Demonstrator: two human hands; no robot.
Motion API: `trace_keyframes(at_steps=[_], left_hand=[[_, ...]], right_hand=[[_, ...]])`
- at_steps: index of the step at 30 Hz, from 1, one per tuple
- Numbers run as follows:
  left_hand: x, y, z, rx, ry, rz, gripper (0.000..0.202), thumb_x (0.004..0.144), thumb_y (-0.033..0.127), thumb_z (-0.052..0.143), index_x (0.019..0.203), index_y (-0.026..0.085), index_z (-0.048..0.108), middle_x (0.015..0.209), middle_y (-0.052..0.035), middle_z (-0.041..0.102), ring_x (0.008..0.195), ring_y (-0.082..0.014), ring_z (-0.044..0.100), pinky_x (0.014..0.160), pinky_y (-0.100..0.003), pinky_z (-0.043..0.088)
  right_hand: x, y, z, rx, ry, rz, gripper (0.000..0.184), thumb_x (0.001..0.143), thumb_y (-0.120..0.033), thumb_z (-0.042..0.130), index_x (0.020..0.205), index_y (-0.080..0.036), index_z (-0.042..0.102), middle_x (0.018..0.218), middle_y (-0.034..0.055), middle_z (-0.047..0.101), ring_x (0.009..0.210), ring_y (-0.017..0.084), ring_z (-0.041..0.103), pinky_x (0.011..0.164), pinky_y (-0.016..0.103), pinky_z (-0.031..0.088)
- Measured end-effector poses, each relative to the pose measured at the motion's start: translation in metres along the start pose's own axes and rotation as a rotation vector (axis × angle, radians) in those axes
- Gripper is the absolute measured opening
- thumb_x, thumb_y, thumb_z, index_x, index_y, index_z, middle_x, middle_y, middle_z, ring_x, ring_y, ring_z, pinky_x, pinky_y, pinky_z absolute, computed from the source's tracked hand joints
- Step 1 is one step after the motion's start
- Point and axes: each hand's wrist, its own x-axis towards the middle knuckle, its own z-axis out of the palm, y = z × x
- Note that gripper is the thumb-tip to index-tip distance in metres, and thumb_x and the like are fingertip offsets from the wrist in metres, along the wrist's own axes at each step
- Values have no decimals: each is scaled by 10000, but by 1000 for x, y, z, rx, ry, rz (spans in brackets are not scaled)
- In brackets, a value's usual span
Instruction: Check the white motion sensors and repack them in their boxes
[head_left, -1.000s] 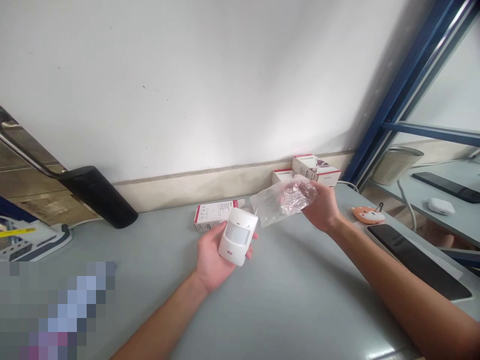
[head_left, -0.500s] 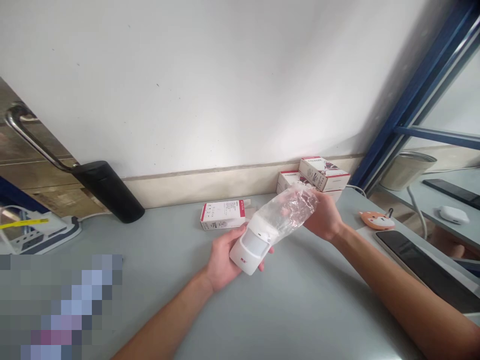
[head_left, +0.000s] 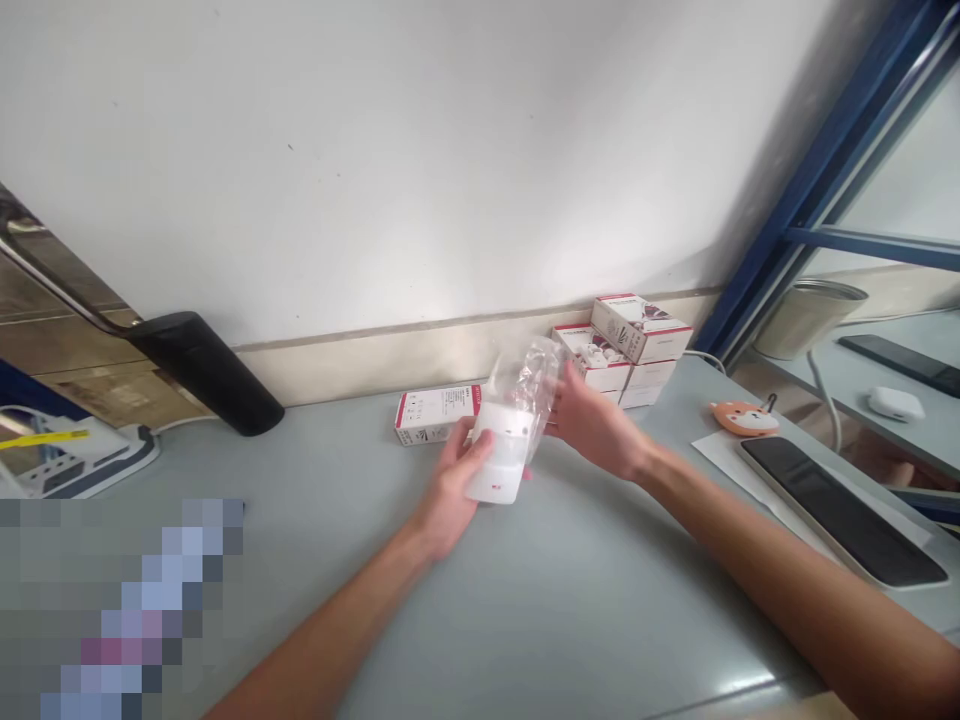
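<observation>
My left hand [head_left: 446, 500] is closed around a white motion sensor [head_left: 498, 485], thumb across its front. The sensor stands nearly upright above the table, with small red print near its lower end. A clear plastic bag [head_left: 536, 385] covers the sensor's upper end and bunches up above and along its right side. Beside the bag is my right hand [head_left: 600, 420], fingers stretched toward its crinkled edge and apparently touching it; they are somewhat blurred. Behind my left hand lies a red-and-white box [head_left: 435, 412], partly hidden by the hand and the sensor.
Several red-and-white boxes [head_left: 637, 345] are stacked against the wall. On the right are an orange animal-faced case [head_left: 745, 418] and a black-screened phone [head_left: 840, 510]. A black cylinder [head_left: 210, 375] leans at the left, near a power strip [head_left: 82, 465]. The lower left is pixelated.
The sensor has turned more upright, and the bag has swung from its upper right to above it. My right hand has moved left, its fingers now stretched out. My left thumb now crosses the sensor's front.
</observation>
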Motion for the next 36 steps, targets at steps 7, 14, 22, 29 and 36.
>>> trace_keyframes(at_steps=[7,14,22,29,36], left_hand=[[8,-10,-6,274,114,263,385,903,498,798,1135,228,653,1190,-84,711,1133,-266,657,921,-358,503],[8,-14,-9,416,165,463,557,875,369,836,1383,296,621,1514,-110,503,1326,-294,582,1157,-437,447],[12,-12,-15,559,138,342,329,932,440,768,1198,250,736,1210,-85,738,1124,-283,641,1041,-393,444],[9,-17,-13,643,149,372,425,945,430,756,1333,275,680,1323,-98,696,1199,-296,614,1061,-400,428],[11,-13,-16,489,102,315,375,910,416,792,1242,257,721,1255,-95,740,1183,-323,645,1038,-401,463]], right_hand=[[-6,23,9,-454,-28,-49,509,853,-512,842,1250,-215,731,1245,93,774,1152,317,717,1056,481,548],[-4,14,-4,-789,26,-242,375,922,-457,765,1252,-281,734,1297,80,749,1152,320,685,1016,488,545],[-5,13,-13,-902,-94,-218,514,919,-496,764,1372,-288,636,1457,95,643,1270,320,634,1099,497,516],[1,20,-16,-876,-83,-169,394,991,-599,642,1160,-255,734,1205,72,749,1086,283,682,958,430,550],[-2,35,-15,-1070,-123,-233,480,952,-595,703,1329,-299,680,1496,119,607,1426,382,523,1165,558,454]])
